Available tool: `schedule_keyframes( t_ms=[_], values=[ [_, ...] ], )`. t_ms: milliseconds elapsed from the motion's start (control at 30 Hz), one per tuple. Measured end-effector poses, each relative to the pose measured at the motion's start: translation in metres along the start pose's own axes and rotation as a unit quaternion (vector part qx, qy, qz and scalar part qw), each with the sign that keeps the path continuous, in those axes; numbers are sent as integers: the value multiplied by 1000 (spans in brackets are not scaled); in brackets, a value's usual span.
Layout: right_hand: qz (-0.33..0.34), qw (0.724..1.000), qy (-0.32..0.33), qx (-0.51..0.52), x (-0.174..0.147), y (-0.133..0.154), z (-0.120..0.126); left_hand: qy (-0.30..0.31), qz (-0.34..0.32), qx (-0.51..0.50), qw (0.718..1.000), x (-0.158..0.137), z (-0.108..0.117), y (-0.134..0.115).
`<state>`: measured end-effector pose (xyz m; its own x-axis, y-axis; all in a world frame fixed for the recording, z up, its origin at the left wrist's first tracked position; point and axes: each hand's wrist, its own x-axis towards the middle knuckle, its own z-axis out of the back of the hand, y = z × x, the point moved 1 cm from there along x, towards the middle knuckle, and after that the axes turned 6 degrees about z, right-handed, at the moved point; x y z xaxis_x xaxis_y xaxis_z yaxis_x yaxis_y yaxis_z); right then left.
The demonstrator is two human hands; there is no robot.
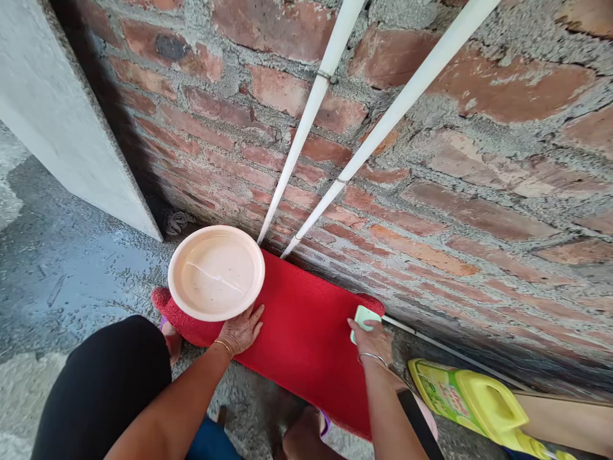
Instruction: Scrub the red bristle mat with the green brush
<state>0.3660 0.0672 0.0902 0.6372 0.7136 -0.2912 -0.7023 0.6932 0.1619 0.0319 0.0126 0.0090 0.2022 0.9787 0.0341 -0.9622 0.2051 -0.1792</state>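
A red plush mat or cloth (pixel 299 319) lies stretched out in front of me, its left end bunched up. On its left end sits a pale pink basin (pixel 213 275) with some clear water in it. My left hand (pixel 242 329) lies flat on the red fabric, fingers stretched out, against the near rim of the basin. Over the right end of the fabric, my right hand (pixel 373 338) is closed round a pale green block (pixel 363 319). The block's underside is hidden, so whether it is a brush or a soap bar I cannot tell.
A yellow-green detergent jug (pixel 472 393) lies tilted at the right. Beyond the fabric rises a brick wall (pixel 287 102) with two white pipes (pixel 309 118) running down it. A grey slab (pixel 71 108) leans at the left, above wet concrete floor (pixel 86 243).
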Motion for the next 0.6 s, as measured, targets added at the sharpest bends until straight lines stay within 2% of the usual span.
schedule_keyframes(
  t_ms=[133,233,333,400,467,533,600],
  values=[
    [129,991,16,19,-32,82,-29,-8,2,-3,1000,0,-5,0],
    [248,968,29,20,-57,149,-53,-13,4,-10,1000,-1,-8,1],
    [325,945,47,12,-72,194,-70,-7,10,-10,1000,-1,-9,1],
    [344,937,56,1,-71,207,-73,-5,10,-6,1000,0,-8,0],
    [338,940,55,-11,-61,204,-70,-7,7,-2,1000,0,-6,0],
    [310,949,47,-21,-44,186,-60,-12,5,0,1000,0,-4,0],
    [266,963,38,-28,-23,155,-45,-17,1,3,1000,0,-3,0]
  ],
)
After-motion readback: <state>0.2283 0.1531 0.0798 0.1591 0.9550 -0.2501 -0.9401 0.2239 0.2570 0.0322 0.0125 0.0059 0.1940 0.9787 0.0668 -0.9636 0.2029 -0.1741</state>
